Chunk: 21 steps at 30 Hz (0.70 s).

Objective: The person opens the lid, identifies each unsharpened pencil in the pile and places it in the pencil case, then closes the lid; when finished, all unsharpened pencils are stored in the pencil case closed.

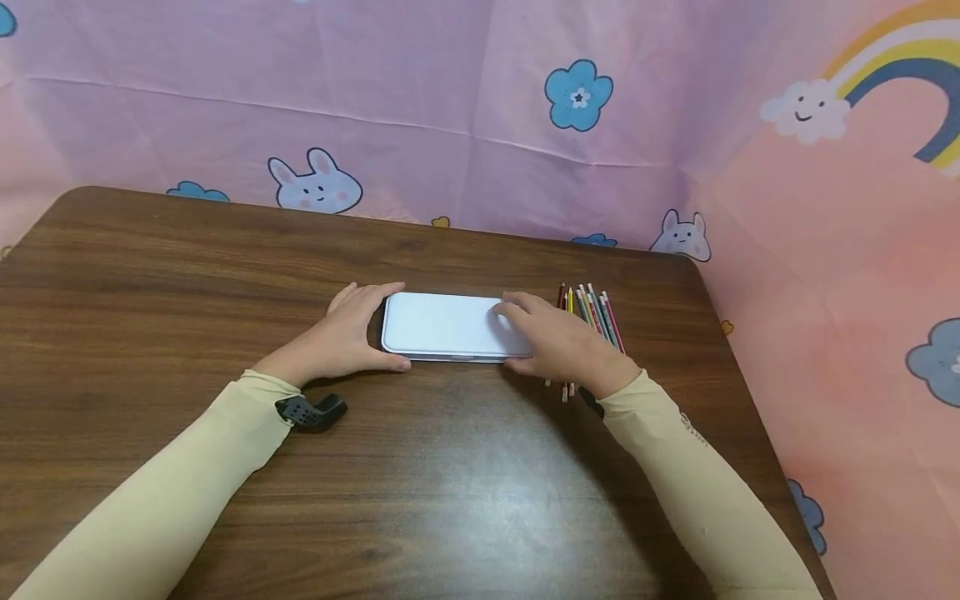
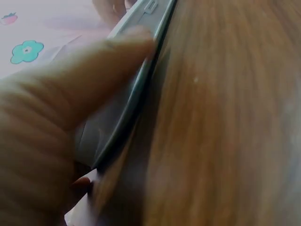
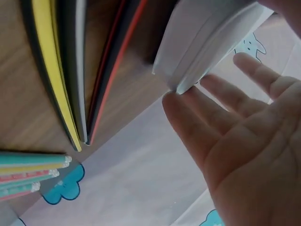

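Observation:
A flat white case with rounded corners, like a pencil case [image 1: 446, 323], lies closed on the brown table. My left hand [image 1: 341, 333] grips its left end, with the thumb along the near side and the fingers by the far edge. In the left wrist view that thumb [image 2: 113, 63] lies against the side of the case, near a small clasp. At the right end, my right hand [image 1: 566, 346] holds the case between thumb and fingers, one finger over the lid. The right wrist view shows its fingers [image 3: 225, 96] fairly straight at the case's edge.
Just right of the case lie several pencils in two groups: dark, red and yellow ones [image 1: 570, 300], partly under my right hand, and pastel ones [image 1: 600, 312] with white ends. The wood-grain table [image 1: 225, 250] meets a printed cloth backdrop [image 1: 420, 100] behind and at right.

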Tool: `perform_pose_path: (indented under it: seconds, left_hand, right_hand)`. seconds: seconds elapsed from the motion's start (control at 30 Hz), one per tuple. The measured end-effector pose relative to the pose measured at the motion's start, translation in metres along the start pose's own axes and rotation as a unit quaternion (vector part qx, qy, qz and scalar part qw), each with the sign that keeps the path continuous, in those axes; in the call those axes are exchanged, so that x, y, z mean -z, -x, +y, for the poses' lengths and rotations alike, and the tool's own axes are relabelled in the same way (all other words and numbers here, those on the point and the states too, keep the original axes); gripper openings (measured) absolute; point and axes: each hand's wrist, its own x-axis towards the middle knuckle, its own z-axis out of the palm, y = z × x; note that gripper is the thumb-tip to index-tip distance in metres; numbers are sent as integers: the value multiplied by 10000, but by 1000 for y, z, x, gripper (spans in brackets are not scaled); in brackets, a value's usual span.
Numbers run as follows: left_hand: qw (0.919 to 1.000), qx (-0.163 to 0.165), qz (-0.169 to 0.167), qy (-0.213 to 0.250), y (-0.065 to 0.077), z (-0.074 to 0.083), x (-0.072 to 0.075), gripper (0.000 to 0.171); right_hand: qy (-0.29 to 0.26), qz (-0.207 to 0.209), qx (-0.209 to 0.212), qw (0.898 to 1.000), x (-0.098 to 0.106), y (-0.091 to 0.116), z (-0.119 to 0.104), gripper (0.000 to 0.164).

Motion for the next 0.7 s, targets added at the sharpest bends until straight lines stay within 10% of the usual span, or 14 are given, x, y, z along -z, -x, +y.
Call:
perform_pose_path:
  seconds: [0.7]
  left_hand:
    - [9994, -163, 202, -219, -3, 1, -4, 103]
  right_hand:
    - [337, -620, 488, 9963, 18, -22, 10, 66]
